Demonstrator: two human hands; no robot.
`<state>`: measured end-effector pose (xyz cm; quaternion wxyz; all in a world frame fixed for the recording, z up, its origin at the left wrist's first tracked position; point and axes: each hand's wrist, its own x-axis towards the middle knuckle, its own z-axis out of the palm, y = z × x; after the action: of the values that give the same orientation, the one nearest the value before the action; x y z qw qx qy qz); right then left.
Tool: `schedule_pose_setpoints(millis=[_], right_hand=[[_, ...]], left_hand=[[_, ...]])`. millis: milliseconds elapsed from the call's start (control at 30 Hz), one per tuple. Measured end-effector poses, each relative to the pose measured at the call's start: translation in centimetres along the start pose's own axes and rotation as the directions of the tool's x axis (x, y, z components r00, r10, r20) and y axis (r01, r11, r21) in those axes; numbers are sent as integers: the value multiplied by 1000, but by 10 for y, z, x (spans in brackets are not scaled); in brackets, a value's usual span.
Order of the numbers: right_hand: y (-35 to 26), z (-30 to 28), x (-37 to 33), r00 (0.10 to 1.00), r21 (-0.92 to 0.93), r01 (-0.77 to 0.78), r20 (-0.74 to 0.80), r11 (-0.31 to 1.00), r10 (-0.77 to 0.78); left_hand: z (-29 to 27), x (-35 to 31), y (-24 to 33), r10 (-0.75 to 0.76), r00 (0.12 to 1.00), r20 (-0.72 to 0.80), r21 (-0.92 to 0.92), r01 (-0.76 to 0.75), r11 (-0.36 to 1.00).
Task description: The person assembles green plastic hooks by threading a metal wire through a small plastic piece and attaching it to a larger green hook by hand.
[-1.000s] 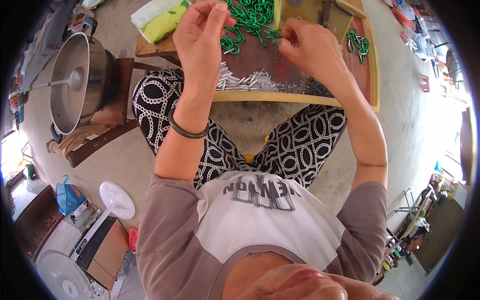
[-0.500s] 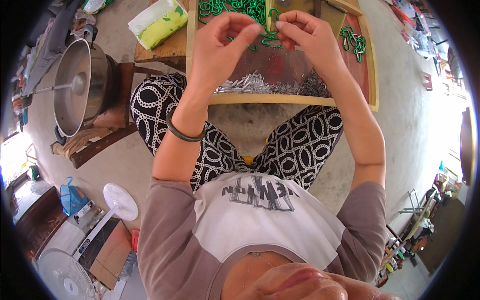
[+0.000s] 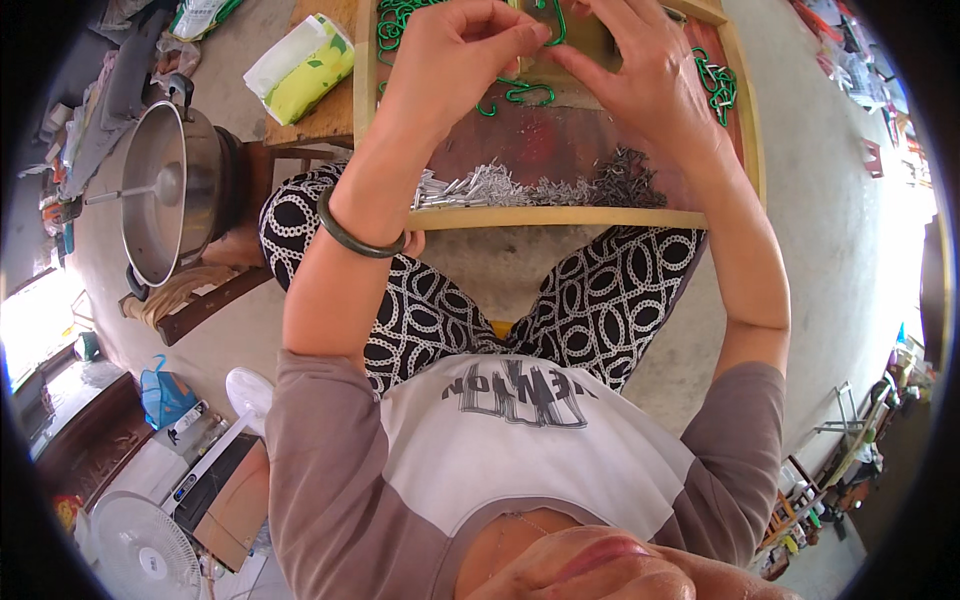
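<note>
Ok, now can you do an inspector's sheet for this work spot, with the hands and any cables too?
Surface: wood-rimmed tray with a reddish base.
Pieces: green hooks at both sides; silver pieces and darker pieces along the near edge.
Clutter: white-and-green package left of the tray.
Hands: left hand seems to pinch a green hook; right hand has thumb and fingers apart, contact unclear.
Cables: nothing seen.
Surroundings: metal pot with a ladle at left; white fan and blue bag at lower left.
</note>
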<state>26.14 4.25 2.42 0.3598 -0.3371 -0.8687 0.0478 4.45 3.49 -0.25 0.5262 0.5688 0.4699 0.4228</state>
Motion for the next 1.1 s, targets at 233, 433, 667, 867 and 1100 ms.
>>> schedule_pose_setpoints(millis=[233,433,667,867,1100], right_hand=[[17,1,17,997,-160,21,-76,987,-34],[33,20,16,994,-187,-8,-112,982,-13],[39,27,16,987,-212,7,-158,977,-42],[32,23,19,992,-222,-38,-122,974,11],[30,22,19,992,-227,-36,-129,973,7]], left_hand=[[9,32,12,2,996,-89,55,3,999],[15,48,-20,154,974,-164,96,-139,986],[20,52,-27,188,963,-196,107,-169,980],[20,50,-22,150,970,-193,72,-139,988],[18,51,-23,122,977,-178,66,-112,992]])
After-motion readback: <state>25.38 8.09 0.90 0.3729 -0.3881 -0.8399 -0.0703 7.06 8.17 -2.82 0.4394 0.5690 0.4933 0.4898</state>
